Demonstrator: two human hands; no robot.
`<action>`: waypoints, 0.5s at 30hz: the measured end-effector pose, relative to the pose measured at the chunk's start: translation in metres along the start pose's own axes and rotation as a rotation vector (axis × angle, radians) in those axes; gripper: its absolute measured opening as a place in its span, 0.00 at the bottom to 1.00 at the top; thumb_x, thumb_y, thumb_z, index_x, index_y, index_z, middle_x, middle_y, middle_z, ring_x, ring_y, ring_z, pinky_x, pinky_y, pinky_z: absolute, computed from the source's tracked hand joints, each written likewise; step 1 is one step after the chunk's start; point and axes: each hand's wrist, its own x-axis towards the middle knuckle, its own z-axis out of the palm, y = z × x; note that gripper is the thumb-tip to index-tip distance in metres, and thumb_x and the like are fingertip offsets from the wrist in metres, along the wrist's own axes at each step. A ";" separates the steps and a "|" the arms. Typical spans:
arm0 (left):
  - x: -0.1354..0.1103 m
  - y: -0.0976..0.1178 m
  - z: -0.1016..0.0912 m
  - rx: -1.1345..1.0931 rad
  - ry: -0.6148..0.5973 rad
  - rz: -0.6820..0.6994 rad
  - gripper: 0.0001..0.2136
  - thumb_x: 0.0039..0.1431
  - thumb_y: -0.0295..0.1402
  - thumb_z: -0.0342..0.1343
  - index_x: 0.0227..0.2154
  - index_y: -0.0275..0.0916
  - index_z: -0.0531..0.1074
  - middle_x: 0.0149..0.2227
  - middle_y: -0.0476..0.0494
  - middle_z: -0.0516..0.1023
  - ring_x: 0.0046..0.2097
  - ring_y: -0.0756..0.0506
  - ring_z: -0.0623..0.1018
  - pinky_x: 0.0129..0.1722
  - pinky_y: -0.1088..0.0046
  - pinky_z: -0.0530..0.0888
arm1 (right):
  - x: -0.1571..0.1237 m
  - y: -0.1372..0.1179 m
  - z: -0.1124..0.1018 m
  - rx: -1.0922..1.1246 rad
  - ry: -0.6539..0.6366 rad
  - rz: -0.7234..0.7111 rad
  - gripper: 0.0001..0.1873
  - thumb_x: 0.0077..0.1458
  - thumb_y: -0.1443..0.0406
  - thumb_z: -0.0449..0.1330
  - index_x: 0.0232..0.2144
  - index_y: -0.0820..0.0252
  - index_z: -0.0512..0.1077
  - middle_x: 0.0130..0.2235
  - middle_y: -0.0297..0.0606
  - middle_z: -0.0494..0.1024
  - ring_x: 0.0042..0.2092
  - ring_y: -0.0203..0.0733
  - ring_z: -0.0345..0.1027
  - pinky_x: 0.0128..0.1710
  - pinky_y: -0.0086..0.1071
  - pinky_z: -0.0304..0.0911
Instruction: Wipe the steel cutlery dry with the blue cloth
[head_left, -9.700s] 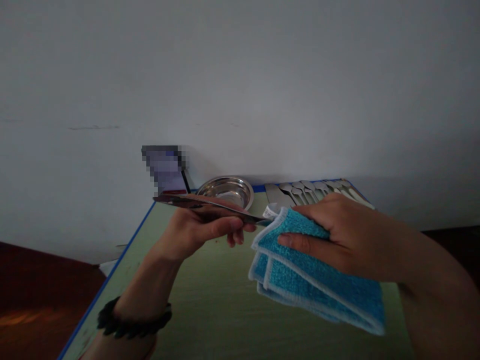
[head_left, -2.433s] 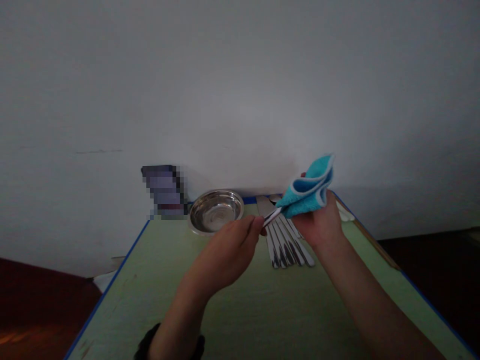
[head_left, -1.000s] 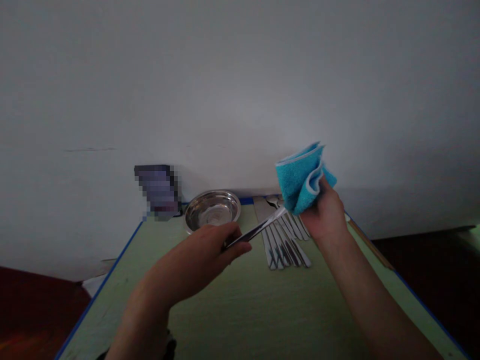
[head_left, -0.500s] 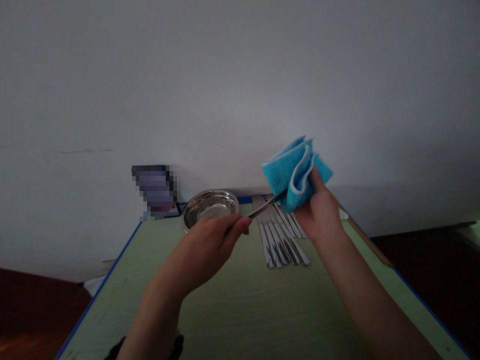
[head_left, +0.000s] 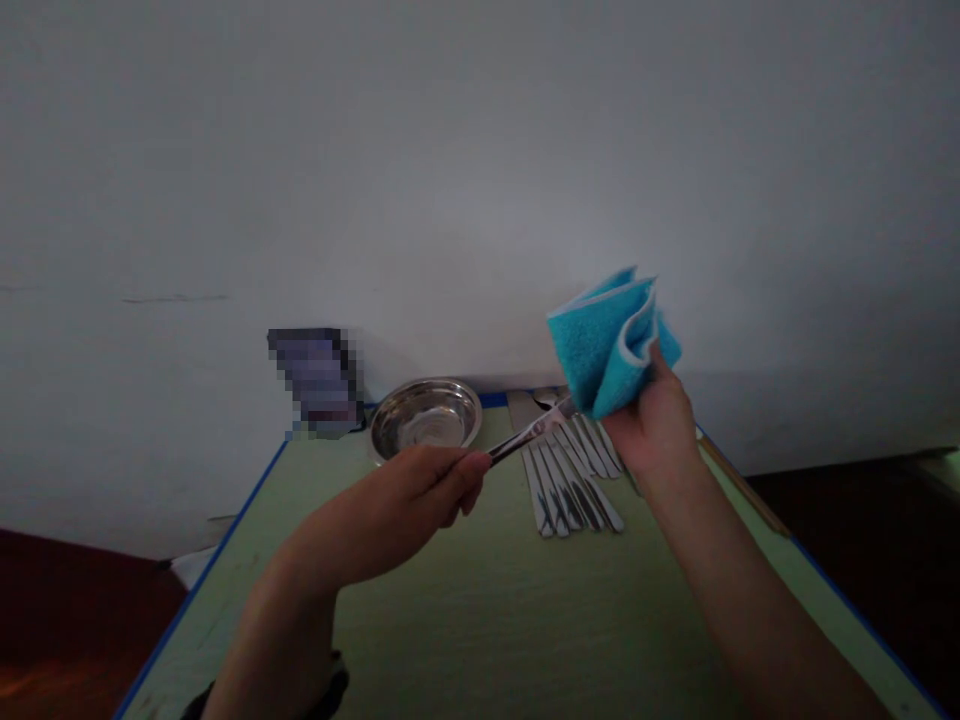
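Observation:
My left hand [head_left: 435, 485] is closed around one end of a shiny metal piece of cutlery [head_left: 521, 437], which slants up to the right. Its far end meets a folded blue cloth [head_left: 604, 345] with white edging, so I cannot make out whether it is a fork, knife or spoon. The cloth is gripped in my right hand [head_left: 656, 415], thumb on the near side and fingers mostly hidden behind. Below the cloth, several pieces of metal cutlery [head_left: 570, 490] lie side by side on the green table [head_left: 480, 620]; a spoon's bowl [head_left: 546, 398] shows among them.
A round steel bowl [head_left: 425, 415] stands at the table's back edge, left of the cutlery. Farther left, a blurred-out device [head_left: 315, 375] leans near the wall [head_left: 450, 200]. A brown strip [head_left: 742, 485] runs along the table's right edge.
The cloth and my right hand have moved a little right, away from my left hand. More of the cutlery's length now shows outside the cloth. My left hand has shifted slightly left.

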 end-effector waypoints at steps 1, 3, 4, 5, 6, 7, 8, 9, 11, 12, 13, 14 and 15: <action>0.000 -0.001 -0.001 -0.015 -0.005 0.006 0.21 0.63 0.45 0.39 0.21 0.38 0.64 0.19 0.54 0.63 0.22 0.53 0.64 0.22 0.79 0.61 | 0.000 -0.001 0.000 0.006 -0.002 -0.012 0.13 0.58 0.59 0.51 0.34 0.57 0.74 0.38 0.32 0.79 0.39 0.35 0.73 0.41 0.32 0.69; 0.000 -0.003 -0.003 -0.044 0.003 0.016 0.21 0.63 0.45 0.40 0.22 0.38 0.65 0.19 0.54 0.63 0.22 0.53 0.64 0.21 0.80 0.61 | -0.002 0.000 0.001 0.003 0.009 -0.018 0.13 0.58 0.59 0.52 0.35 0.57 0.74 0.39 0.32 0.79 0.39 0.35 0.73 0.40 0.31 0.69; 0.000 -0.004 -0.003 -0.059 0.012 0.017 0.21 0.63 0.45 0.40 0.23 0.38 0.66 0.19 0.54 0.62 0.22 0.53 0.64 0.21 0.81 0.61 | -0.005 0.002 0.002 -0.003 0.025 -0.018 0.13 0.57 0.58 0.53 0.35 0.57 0.74 0.38 0.32 0.79 0.38 0.35 0.73 0.40 0.31 0.69; 0.000 -0.005 -0.003 -0.073 0.021 0.012 0.21 0.63 0.45 0.40 0.23 0.38 0.66 0.19 0.54 0.62 0.22 0.53 0.64 0.20 0.81 0.61 | -0.007 0.005 0.003 -0.009 0.045 -0.021 0.12 0.56 0.58 0.54 0.35 0.57 0.74 0.38 0.32 0.79 0.38 0.35 0.73 0.39 0.32 0.69; 0.001 -0.006 -0.003 -0.084 0.028 0.005 0.21 0.63 0.46 0.40 0.23 0.38 0.66 0.18 0.54 0.62 0.21 0.53 0.63 0.20 0.81 0.60 | -0.010 0.008 0.004 -0.012 0.062 -0.027 0.12 0.56 0.58 0.54 0.34 0.58 0.74 0.38 0.32 0.79 0.37 0.35 0.73 0.38 0.32 0.69; 0.001 -0.008 -0.004 -0.094 0.035 0.000 0.21 0.63 0.46 0.40 0.23 0.38 0.66 0.18 0.54 0.61 0.21 0.54 0.63 0.19 0.81 0.60 | -0.011 0.011 0.004 -0.016 0.073 -0.035 0.11 0.55 0.58 0.55 0.34 0.58 0.74 0.37 0.32 0.79 0.36 0.35 0.73 0.38 0.32 0.70; 0.001 -0.009 -0.004 -0.101 0.040 -0.003 0.21 0.63 0.46 0.40 0.23 0.37 0.66 0.18 0.54 0.61 0.21 0.54 0.62 0.19 0.81 0.60 | -0.013 0.013 0.005 -0.017 0.077 -0.042 0.11 0.55 0.59 0.56 0.34 0.58 0.73 0.37 0.32 0.79 0.36 0.34 0.73 0.38 0.31 0.70; 0.000 -0.010 -0.005 -0.103 0.042 -0.004 0.21 0.63 0.46 0.40 0.23 0.37 0.66 0.18 0.54 0.61 0.21 0.54 0.62 0.19 0.82 0.60 | -0.013 0.014 0.005 -0.016 0.074 -0.043 0.10 0.55 0.59 0.56 0.34 0.58 0.73 0.37 0.32 0.79 0.35 0.34 0.73 0.37 0.31 0.70; -0.001 -0.012 -0.006 -0.100 0.046 -0.003 0.20 0.62 0.46 0.41 0.23 0.38 0.66 0.18 0.54 0.60 0.20 0.54 0.62 0.18 0.82 0.59 | -0.012 0.014 0.005 -0.014 0.065 -0.035 0.09 0.55 0.60 0.56 0.33 0.58 0.73 0.38 0.33 0.79 0.36 0.34 0.73 0.36 0.31 0.70; -0.001 -0.013 -0.007 -0.099 0.051 -0.003 0.20 0.62 0.46 0.41 0.23 0.38 0.66 0.18 0.54 0.60 0.20 0.54 0.62 0.18 0.82 0.59 | -0.011 0.013 0.004 -0.016 0.067 -0.030 0.09 0.55 0.60 0.56 0.32 0.58 0.73 0.38 0.33 0.79 0.37 0.35 0.73 0.36 0.30 0.70; -0.002 -0.015 -0.008 -0.101 0.057 -0.005 0.20 0.62 0.46 0.41 0.23 0.38 0.66 0.18 0.54 0.60 0.20 0.53 0.61 0.18 0.82 0.59 | -0.009 0.011 0.004 -0.018 0.072 -0.027 0.09 0.55 0.60 0.56 0.32 0.58 0.73 0.38 0.33 0.79 0.38 0.35 0.73 0.36 0.30 0.69; -0.002 -0.016 -0.009 -0.106 0.062 -0.009 0.20 0.62 0.46 0.41 0.23 0.38 0.66 0.18 0.54 0.60 0.20 0.53 0.61 0.18 0.82 0.58 | -0.008 0.008 0.004 -0.020 0.074 -0.023 0.09 0.55 0.60 0.56 0.32 0.58 0.73 0.38 0.33 0.79 0.38 0.35 0.73 0.36 0.30 0.70; -0.003 -0.017 -0.010 -0.116 0.066 -0.015 0.20 0.62 0.46 0.42 0.23 0.38 0.66 0.18 0.54 0.59 0.20 0.53 0.61 0.18 0.82 0.58 | -0.008 0.006 0.004 -0.022 0.072 -0.018 0.10 0.55 0.60 0.55 0.32 0.57 0.73 0.39 0.32 0.79 0.38 0.36 0.73 0.36 0.31 0.70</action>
